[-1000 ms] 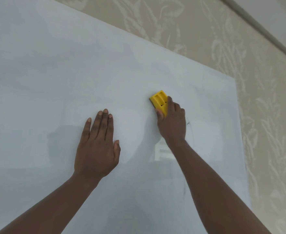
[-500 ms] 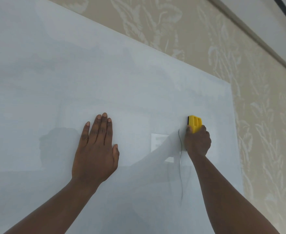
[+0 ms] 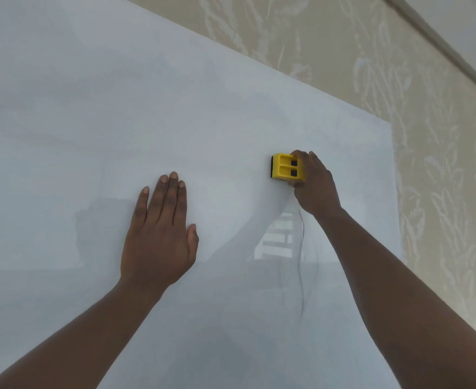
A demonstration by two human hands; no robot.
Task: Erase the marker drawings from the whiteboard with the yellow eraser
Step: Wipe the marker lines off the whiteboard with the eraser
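The whiteboard (image 3: 118, 122) fills most of the view, glossy and nearly blank. My right hand (image 3: 314, 189) grips the yellow eraser (image 3: 286, 169) and presses its dark pad side against the board, right of centre. A thin dark marker line (image 3: 302, 262) runs down the board just below that hand, beside my right forearm. My left hand (image 3: 159, 234) lies flat on the board with its fingers together and holds nothing, about a hand's width left of the eraser.
Beige wallpaper with a pale leaf pattern (image 3: 441, 164) borders the board above and to the right. The board's right edge (image 3: 395, 192) lies close to my right hand. A pale moulding strip (image 3: 441, 43) crosses the top right corner.
The eraser swept right from the board's middle toward the marker line, and has now turned sideways and shifted a little left. My left hand stayed flat in place.
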